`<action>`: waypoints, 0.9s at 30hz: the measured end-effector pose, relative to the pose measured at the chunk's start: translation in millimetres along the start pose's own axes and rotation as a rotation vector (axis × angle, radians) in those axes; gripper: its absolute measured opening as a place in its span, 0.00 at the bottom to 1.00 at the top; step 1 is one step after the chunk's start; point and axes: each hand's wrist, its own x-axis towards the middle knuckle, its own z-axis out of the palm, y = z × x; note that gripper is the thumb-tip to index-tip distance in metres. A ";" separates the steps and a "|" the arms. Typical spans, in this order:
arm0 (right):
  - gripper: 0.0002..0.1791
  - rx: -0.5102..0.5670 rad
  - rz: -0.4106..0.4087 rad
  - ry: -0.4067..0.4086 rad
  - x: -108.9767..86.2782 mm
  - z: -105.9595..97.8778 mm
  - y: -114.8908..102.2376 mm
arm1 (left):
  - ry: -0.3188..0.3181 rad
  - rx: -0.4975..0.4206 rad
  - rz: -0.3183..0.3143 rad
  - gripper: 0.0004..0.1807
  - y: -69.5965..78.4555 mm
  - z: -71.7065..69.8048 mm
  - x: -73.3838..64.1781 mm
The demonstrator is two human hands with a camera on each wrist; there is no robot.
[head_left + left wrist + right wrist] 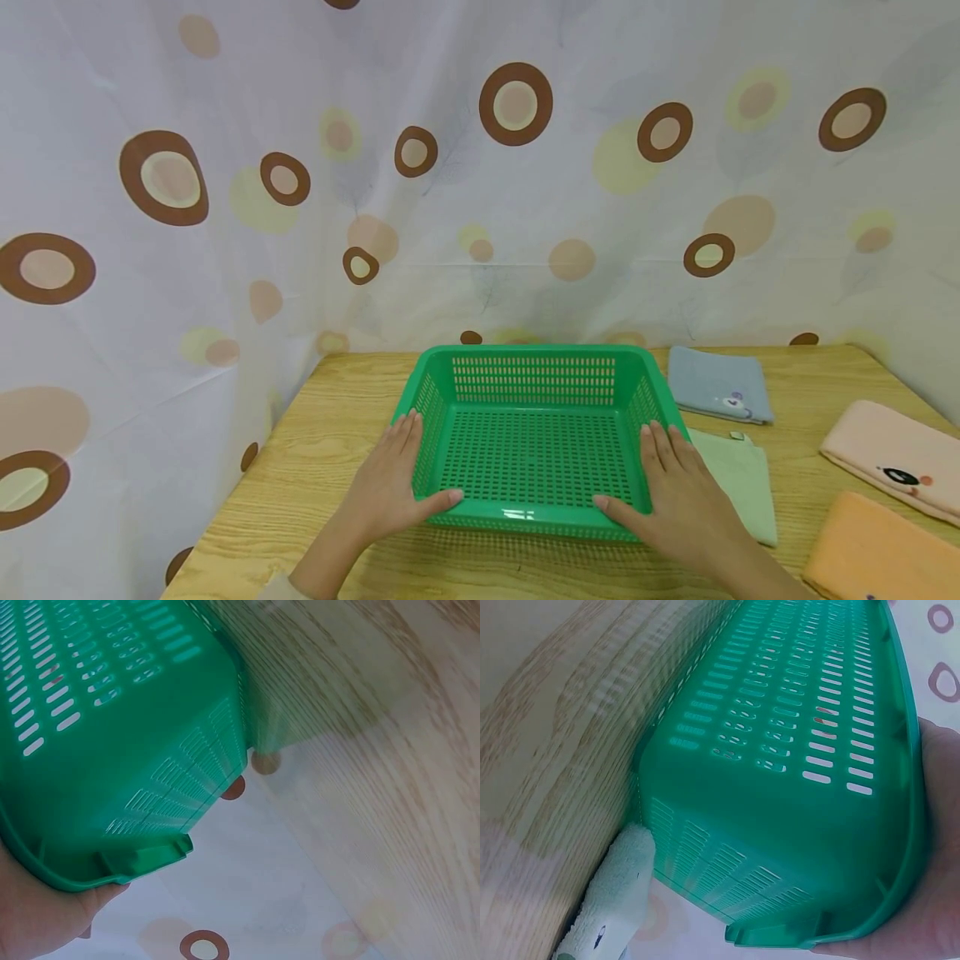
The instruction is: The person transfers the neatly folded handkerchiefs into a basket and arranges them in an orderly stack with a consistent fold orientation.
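Note:
A green plastic basket (525,517) with slotted walls stands upright on the wooden table, with nothing inside it. My left hand (384,483) rests on its near left corner, straight fingers along the side rim and thumb over the front rim. At the near right corner, my right hand (678,504) lies the same way, fingers extended and thumb on the front rim. Both wrist views show the basket's outer wall, with the left hand (45,915) and the right hand (937,862) against the rim.
Right of the basket lie a folded blue towel (712,379) and a light green towel (738,483), the latter close against the basket's side. Farther right are a pink towel (888,442) and an orange towel (881,542). A patterned curtain (450,208) hangs behind the table (300,467).

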 end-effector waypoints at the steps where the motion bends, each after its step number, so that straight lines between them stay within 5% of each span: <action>1: 0.58 -0.001 -0.001 0.002 -0.1 0.0 0.0 | 0.001 0.000 -0.001 0.57 0.1 0.1 0.0; 27: 0.58 -0.015 -0.003 0.002 -1.9 -0.1 -1.0 | 0.003 0.011 0.009 0.57 1.0 -0.6 -1.5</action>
